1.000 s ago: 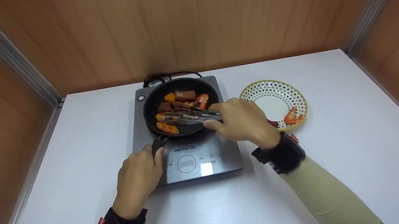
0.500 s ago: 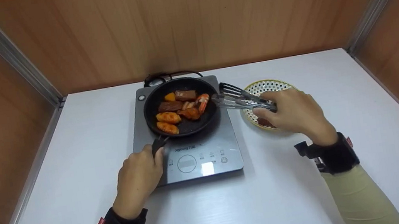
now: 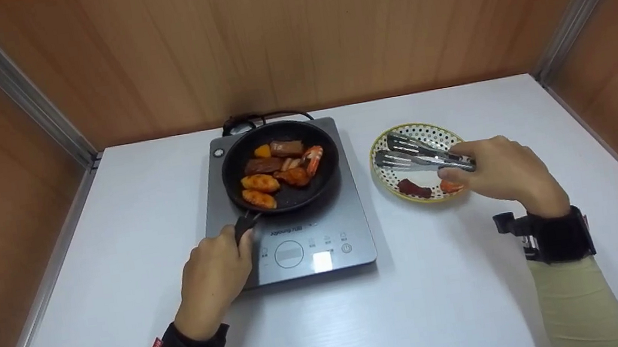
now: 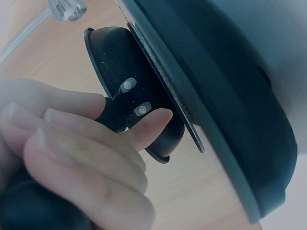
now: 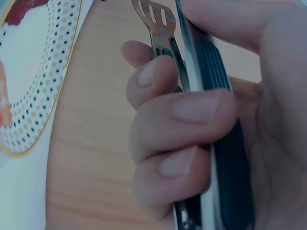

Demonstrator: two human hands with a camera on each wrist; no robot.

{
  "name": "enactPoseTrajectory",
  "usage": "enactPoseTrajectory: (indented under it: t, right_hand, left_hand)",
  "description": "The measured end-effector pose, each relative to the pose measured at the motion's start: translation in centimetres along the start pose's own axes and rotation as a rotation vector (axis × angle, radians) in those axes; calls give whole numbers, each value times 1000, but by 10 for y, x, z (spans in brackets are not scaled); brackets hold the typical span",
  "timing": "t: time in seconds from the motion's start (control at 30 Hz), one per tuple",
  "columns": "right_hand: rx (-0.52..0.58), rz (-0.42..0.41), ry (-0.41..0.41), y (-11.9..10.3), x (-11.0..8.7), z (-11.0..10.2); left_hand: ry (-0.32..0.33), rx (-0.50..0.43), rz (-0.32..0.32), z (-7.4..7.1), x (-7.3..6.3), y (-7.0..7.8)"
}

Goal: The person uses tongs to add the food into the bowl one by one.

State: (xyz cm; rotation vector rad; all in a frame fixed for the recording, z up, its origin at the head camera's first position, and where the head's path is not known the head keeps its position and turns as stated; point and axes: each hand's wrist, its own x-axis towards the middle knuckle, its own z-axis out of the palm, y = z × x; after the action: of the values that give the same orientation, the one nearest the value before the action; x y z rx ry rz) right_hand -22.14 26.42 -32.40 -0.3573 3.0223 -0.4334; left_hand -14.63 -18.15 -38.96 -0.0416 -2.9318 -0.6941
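Note:
My left hand (image 3: 216,275) grips the black handle (image 3: 245,223) of a frying pan (image 3: 312,196), and the left wrist view shows its fingers curled round it. Browned meat chunks (image 3: 264,165), orange pieces (image 3: 259,198) and a shrimp (image 3: 314,159) lie in the pan. My right hand (image 3: 509,174) holds metal tongs (image 3: 424,154) with dark grips, fingers wrapped round them in the right wrist view. The tongs' slotted tips are spread apart over the dotted plate (image 3: 444,134), with nothing between them. On the plate lie a dark red meat piece (image 3: 414,188) and a shrimp (image 3: 451,186), partly hidden by my right hand.
The pan sits on a grey induction cooker (image 3: 326,256) with a touch panel on its near side. A black cord (image 3: 282,112) runs behind it. The white table (image 3: 156,207) is enclosed by wood-grain panels (image 3: 290,37) at the back and sides.
My right hand has moved the tongs rightward, from among the food in the pan to above the plate. The left hand has stayed on the handle, and the pan has not moved.

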Motion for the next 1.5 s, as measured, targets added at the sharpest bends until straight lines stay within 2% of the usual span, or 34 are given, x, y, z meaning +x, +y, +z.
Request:
enactPoseTrajectory:
  t: [0.37, 0.83, 0.97, 1.17, 1.5]
  right_hand:
    - [-15, 0, -80, 31, -5, 2]
    - [-33, 14, -195, 43, 2, 7]
    - [-46, 26, -205, 45, 2, 8]
    - [-63, 2, -216, 43, 3, 11]
    - [-75, -2, -184, 40, 5, 18]
  left_hand:
    - [13, 6, 14, 2, 1, 0]
    - [-3, -6, -6, 0, -1, -2]
    - [3, -2, 0, 0, 0, -1]
    - [-5, -7, -6, 0, 0, -1]
    - [-7, -12, -4, 0, 0, 1]
